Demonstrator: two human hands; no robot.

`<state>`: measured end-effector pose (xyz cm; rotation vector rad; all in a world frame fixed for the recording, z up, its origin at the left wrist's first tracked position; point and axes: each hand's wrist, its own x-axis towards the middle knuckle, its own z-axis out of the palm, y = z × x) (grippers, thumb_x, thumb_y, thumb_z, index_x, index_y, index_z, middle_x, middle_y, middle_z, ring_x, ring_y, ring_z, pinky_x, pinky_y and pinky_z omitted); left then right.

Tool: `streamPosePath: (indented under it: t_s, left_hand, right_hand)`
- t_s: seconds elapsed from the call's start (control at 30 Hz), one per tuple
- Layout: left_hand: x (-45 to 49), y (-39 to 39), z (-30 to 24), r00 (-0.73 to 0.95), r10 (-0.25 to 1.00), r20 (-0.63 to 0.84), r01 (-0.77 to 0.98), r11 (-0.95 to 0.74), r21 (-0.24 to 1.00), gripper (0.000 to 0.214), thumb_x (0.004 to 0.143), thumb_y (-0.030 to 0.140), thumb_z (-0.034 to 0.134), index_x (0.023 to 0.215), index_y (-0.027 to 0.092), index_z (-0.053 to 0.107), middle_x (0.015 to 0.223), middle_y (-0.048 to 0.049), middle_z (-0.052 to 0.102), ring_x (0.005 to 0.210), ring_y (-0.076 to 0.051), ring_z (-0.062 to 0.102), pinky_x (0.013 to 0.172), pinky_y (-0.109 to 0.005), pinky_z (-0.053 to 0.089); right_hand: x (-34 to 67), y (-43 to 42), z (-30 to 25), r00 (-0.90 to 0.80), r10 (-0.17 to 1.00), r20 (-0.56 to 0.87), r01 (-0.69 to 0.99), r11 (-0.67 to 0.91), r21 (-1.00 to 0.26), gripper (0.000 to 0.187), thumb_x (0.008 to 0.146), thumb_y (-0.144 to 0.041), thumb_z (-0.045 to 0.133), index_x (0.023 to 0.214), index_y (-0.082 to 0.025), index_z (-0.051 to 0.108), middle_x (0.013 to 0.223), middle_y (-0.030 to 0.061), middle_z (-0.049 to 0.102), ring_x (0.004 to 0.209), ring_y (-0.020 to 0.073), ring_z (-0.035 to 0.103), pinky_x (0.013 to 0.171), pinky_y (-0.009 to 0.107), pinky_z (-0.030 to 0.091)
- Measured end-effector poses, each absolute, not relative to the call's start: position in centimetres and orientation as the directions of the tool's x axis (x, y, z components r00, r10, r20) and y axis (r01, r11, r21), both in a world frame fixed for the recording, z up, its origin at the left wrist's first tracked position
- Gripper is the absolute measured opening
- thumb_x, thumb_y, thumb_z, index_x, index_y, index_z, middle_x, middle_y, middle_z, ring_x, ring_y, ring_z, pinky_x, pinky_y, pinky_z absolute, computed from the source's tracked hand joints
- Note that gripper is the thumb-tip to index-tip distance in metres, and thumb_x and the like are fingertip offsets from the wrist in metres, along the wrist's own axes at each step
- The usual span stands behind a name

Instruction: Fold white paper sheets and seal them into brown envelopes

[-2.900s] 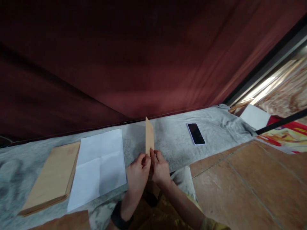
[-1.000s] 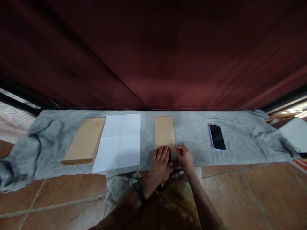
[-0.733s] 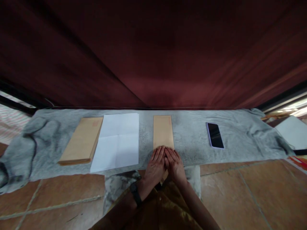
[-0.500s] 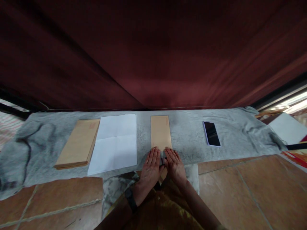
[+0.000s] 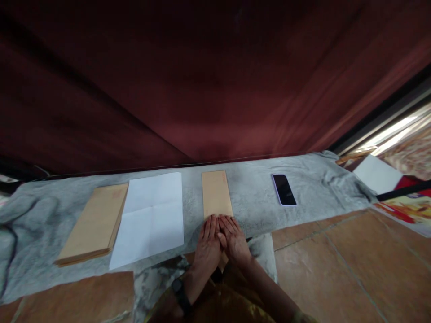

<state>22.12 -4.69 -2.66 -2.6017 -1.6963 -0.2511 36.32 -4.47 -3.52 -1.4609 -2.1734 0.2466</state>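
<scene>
Since the brown envelope (image 5: 216,193) lies flat on the grey cloth (image 5: 251,193), the left hand (image 5: 208,242) and right hand (image 5: 234,240) rest extended across its near end, gripping nothing; this seemingly keeps it flat.

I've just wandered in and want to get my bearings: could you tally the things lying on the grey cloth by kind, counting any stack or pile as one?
Single brown envelope: 1
Stack of brown envelopes: 1 (how many are in it can't be told)
White paper: 1 (sheets can't be counted)
Phone: 1
Total: 4
</scene>
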Motion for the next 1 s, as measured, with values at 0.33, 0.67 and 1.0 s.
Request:
streamPosePath:
  t_s: [0.33, 0.67, 1.0]
  left_hand:
    - [20.1, -5.4, -3.4, 0.347, 0.914, 0.209, 0.929, -0.366, 0.058, 0.06, 0.095, 0.036, 0.05, 0.147, 0.006, 0.049, 0.154, -0.0213, 0.047, 0.146, -0.033, 0.041, 0.116, -0.049, 0.041]
    - [20.8, -5.5, -2.8, 0.297, 0.935, 0.193, 0.946, -0.316, 0.075, 0.06, 0.097, 0.038, 0.05, 0.146, 0.005, 0.049, 0.152, -0.0244, 0.049, 0.143, -0.036, 0.045, 0.114, -0.052, 0.041]
    - [22.2, -5.2, -0.8, 0.255, 0.959, 0.125, 0.956, -0.27, 0.118, 0.049, 0.092, 0.02, 0.056, 0.14, 0.017, 0.058, 0.15, -0.017, 0.053, 0.14, -0.037, 0.048, 0.112, -0.052, 0.043]
  right_hand:
    - [38.1, -4.6, -4.4, -0.28, 0.899, 0.337, 0.825, 0.405, -0.396, 0.048, 0.103, -0.026, 0.044, 0.15, -0.018, 0.048, 0.149, 0.0111, 0.056, 0.141, 0.0227, 0.05, 0.121, 0.047, 0.037]
    - [39.8, -5.0, -4.5, -0.273, 0.906, 0.322, 0.837, 0.389, -0.385, 0.051, 0.104, -0.026, 0.043, 0.154, -0.019, 0.041, 0.152, 0.0098, 0.052, 0.142, 0.0229, 0.047, 0.122, 0.047, 0.035]
    - [36.9, -4.4, -3.8, -0.285, 0.914, 0.289, 0.833, 0.385, -0.398, 0.044, 0.104, -0.029, 0.043, 0.146, -0.019, 0.053, 0.153, 0.0076, 0.052, 0.144, 0.0243, 0.044, 0.123, 0.048, 0.032]
